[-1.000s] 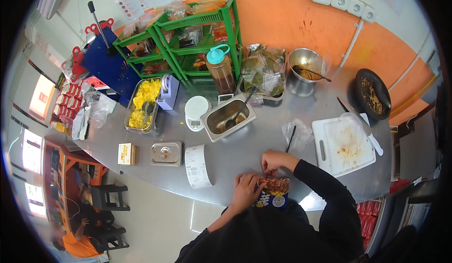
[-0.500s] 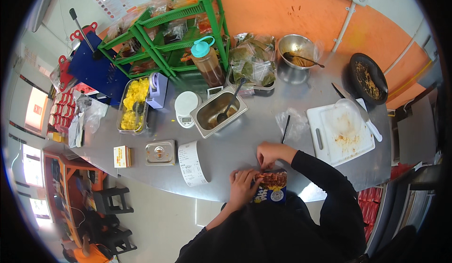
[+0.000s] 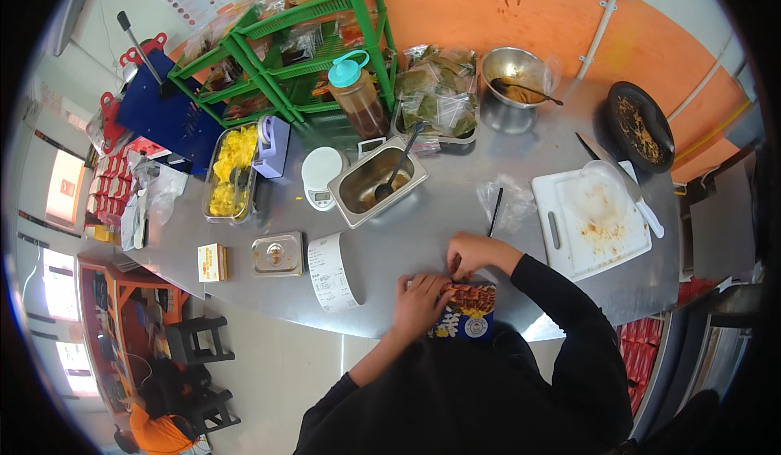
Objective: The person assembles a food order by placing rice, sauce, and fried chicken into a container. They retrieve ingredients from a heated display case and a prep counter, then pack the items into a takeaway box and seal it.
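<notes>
A dark blue printed box (image 3: 473, 318) with a picture of food sits at the table's near edge, close to my body. My left hand (image 3: 418, 302) holds it from the left, fingers resting over its upper left part. At the box's far edge, my right hand (image 3: 473, 254) is closed in a pinch, fingertips pointing down. Whatever those fingertips grip is hidden. Left of the box lies a long curled paper receipt (image 3: 332, 272). A black stick-like utensil (image 3: 495, 211) and a crumpled clear plastic bag (image 3: 514, 204) lie just beyond my right hand.
A steel pan (image 3: 346, 185) with a ladle, a white scale (image 3: 323, 170) and a tray of yellow food (image 3: 221, 203) stand farther left. To the right are a white cutting board (image 3: 561, 243), a knife (image 3: 648, 215) and a stone mortar (image 3: 618, 133). Green racks (image 3: 268, 89) stand behind.
My right hand has come down slightly closer to the box's far edge. My left hand has shifted a little upward on the box. The view has tilted slightly.
</notes>
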`<state>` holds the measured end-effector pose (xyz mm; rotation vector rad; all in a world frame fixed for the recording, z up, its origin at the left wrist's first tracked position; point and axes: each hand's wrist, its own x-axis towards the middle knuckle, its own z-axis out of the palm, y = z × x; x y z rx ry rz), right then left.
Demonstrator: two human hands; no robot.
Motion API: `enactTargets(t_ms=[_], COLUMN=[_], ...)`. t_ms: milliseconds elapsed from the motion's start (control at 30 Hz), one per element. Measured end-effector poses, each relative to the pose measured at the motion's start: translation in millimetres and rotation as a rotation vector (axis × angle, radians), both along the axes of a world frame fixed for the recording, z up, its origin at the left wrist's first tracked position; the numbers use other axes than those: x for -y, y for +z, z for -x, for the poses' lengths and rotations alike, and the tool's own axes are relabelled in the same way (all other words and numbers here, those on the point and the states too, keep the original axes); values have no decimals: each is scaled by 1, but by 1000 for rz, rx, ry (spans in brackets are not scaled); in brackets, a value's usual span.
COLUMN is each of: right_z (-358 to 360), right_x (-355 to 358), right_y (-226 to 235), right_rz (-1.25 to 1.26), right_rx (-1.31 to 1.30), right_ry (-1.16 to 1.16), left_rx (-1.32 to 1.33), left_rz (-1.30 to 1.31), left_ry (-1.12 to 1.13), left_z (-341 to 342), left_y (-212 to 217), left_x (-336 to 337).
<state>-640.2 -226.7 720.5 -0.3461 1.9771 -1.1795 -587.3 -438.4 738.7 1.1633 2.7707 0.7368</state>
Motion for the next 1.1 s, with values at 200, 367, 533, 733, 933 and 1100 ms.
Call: enactTargets(t_ms=[200,367,533,733,933,1100], right_z=[-25,-67,-105,-107,-77,-59], right_x=[-19,0,42,109,88,81], right_y=[-16,24,9,-18,45,34], right_rz=[115,-53,106,264,-570,-444], right_rx=[15,-178,-124,3,-551,-1262], right_ry=[-367,-423,-858,-1141,-612,-505], left_rx=[-232,-400,-569,-69,31,-67], left_rz=[-101,-315,-432,-497,66,81], left_ry=[-182,245,933,644,96,-26], left_z=[61,50,74,57,7,43], left_y=[4,21,35,39,16,1], left_x=[-5,26,160,156,89,105])
